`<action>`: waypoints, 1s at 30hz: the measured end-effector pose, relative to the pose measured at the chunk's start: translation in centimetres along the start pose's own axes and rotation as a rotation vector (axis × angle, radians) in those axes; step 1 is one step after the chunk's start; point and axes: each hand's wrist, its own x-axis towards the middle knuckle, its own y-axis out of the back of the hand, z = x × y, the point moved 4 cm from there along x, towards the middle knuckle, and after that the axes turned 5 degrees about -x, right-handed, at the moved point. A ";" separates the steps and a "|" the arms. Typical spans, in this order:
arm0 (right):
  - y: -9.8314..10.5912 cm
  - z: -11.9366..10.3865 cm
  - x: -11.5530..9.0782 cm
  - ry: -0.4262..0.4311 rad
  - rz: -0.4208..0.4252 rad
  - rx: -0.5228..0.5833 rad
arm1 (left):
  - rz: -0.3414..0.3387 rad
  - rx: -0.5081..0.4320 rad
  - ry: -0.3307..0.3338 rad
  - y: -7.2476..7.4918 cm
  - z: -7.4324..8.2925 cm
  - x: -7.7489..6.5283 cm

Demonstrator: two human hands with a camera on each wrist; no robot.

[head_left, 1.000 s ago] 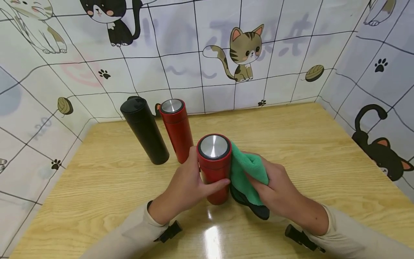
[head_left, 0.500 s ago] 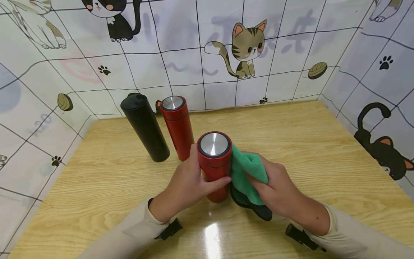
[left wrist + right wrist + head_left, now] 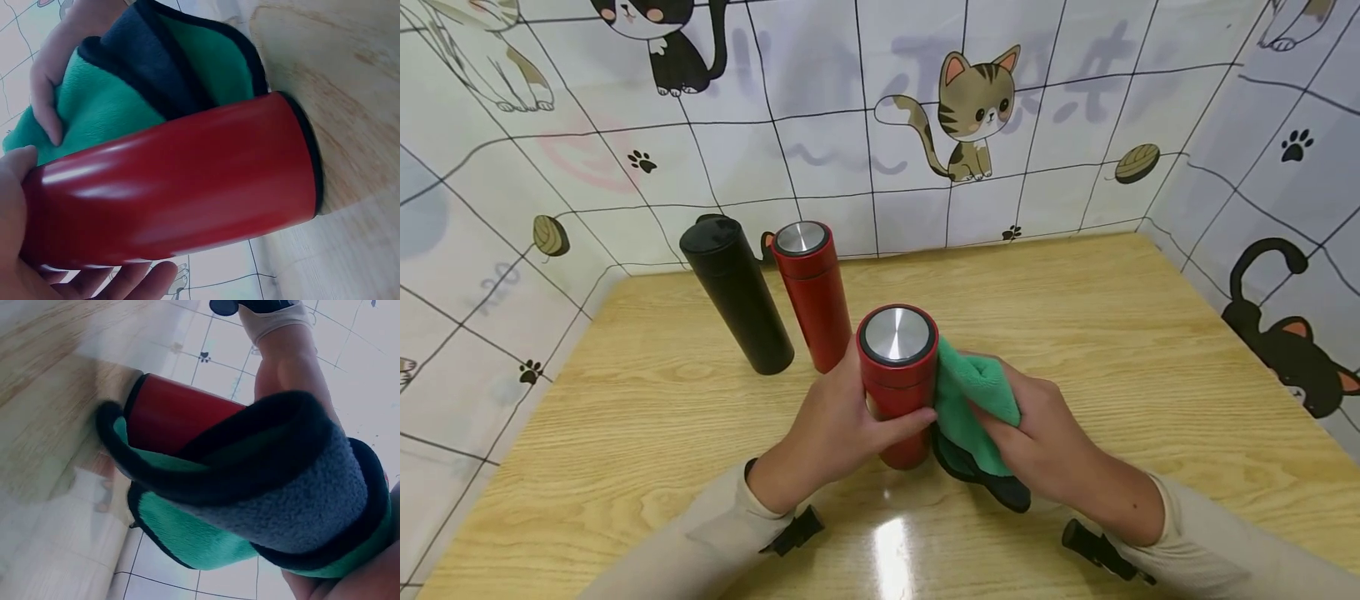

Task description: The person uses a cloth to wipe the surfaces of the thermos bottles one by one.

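My left hand grips a red thermos bottle with a brushed silver lid top, its thumb across the front. The bottle stands upright, and the left wrist view shows its black-rimmed base at the wooden table. On its right side lies a folded green cloth, which my right hand pinches between thumb and fingers. In the right wrist view the cloth's grey reverse and dark border show, and the folds hide much of the bottle.
Behind my left hand stand a second red thermos bottle and a black thermos bottle, both upright. The wooden table backs onto white grid-patterned walls printed with cats.
The head view has shifted slightly, so the table and bottles sit a little higher in it. Both hands keep the same hold on the bottle and the cloth.
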 end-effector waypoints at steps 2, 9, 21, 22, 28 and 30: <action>0.2 -0.2 0.0 0.016 0.036 0.018 | 0.003 0.006 0.005 0.0 -0.1 -0.1; -0.1 0.1 0.0 -0.013 -0.009 0.032 | -0.029 0.005 0.014 0.0 -0.3 -0.5; 0.4 -0.1 -0.2 0.016 0.084 0.048 | -0.086 0.008 -0.077 -0.1 0.2 -0.6; 0.4 0.0 -0.2 0.007 0.071 0.051 | -0.086 0.015 -0.085 -0.2 0.3 -0.6; -0.2 0.6 -0.2 -0.097 -0.057 0.038 | -0.089 0.048 -0.067 -0.3 0.4 -0.6; -0.1 0.7 -0.2 -0.103 -0.043 0.041 | -0.087 0.059 -0.051 -0.4 0.3 -0.6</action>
